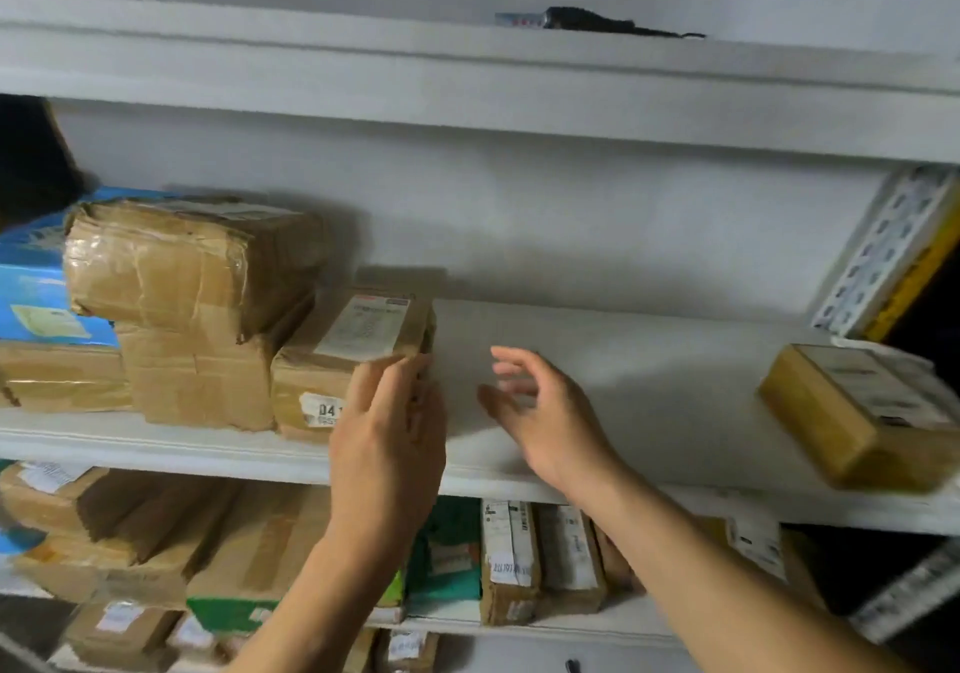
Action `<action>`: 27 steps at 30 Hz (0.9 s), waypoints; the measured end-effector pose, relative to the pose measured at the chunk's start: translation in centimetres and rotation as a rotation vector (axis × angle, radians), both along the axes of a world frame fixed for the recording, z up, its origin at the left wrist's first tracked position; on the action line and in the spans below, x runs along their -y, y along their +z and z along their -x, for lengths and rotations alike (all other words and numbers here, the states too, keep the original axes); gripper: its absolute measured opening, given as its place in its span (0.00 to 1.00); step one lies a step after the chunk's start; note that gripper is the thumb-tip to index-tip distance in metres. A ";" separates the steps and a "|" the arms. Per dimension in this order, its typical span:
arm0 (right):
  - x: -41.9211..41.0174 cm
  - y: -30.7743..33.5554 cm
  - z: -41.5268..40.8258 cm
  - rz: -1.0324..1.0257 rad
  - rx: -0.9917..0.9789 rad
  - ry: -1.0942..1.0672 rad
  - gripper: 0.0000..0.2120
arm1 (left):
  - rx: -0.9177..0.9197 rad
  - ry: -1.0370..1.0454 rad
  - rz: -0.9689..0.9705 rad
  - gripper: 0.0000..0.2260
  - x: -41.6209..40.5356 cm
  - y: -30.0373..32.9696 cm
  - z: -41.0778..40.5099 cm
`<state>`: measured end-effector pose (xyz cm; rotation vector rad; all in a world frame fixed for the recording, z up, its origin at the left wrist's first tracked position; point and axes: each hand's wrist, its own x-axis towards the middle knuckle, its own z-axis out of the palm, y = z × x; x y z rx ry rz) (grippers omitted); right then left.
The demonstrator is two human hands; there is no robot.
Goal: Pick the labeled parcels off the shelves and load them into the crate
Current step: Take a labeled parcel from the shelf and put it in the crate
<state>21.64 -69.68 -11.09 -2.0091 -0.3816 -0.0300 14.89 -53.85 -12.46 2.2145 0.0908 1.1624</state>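
1. A small brown cardboard parcel with a white printed label (358, 340) sits on the white middle shelf (597, 360), at the right end of a row of boxes.
2. The left hand (387, 428) grips the parcel's right front corner, fingers (410, 386) curled around its edge.
3. The right hand (540, 412) hovers just beside it, fingers spread and slack, touching nothing.
4. Two tape-wrapped brown cartons (192, 309) stack directly to the left; a yellowish taped box (857, 412) lies well apart, far right.
5. More labelled parcels (519, 563) crowd the shelf below.
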 end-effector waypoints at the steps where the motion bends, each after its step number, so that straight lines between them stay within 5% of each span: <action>1: 1.9 0.3 0.1 0.063 0.041 -0.027 0.23 | -0.042 -0.066 -0.006 0.12 1.4 0.3 -0.7; 8: 15.9 1.7 1.9 0.548 0.270 -0.312 0.21 | -0.355 -0.309 -0.060 0.21 12.1 0.7 -6.1; 14: 27.4 2.4 3.8 0.686 0.437 -0.645 0.18 | -0.402 -0.455 -0.181 0.23 22.6 1.0 -8.1; 18: 33.1 2.5 3.9 0.830 0.313 -0.855 0.28 | -0.428 -0.511 -0.198 0.25 28.7 1.4 -8.5; 23: 35.9 1.1 2.2 0.983 0.099 -0.818 0.40 | -0.695 -0.619 -0.170 0.31 34.1 1.6 -8.5; 27: 36.6 -0.2 1.9 0.905 0.240 -0.770 0.38 | -0.720 -0.714 -0.031 0.24 35.5 0.9 -8.2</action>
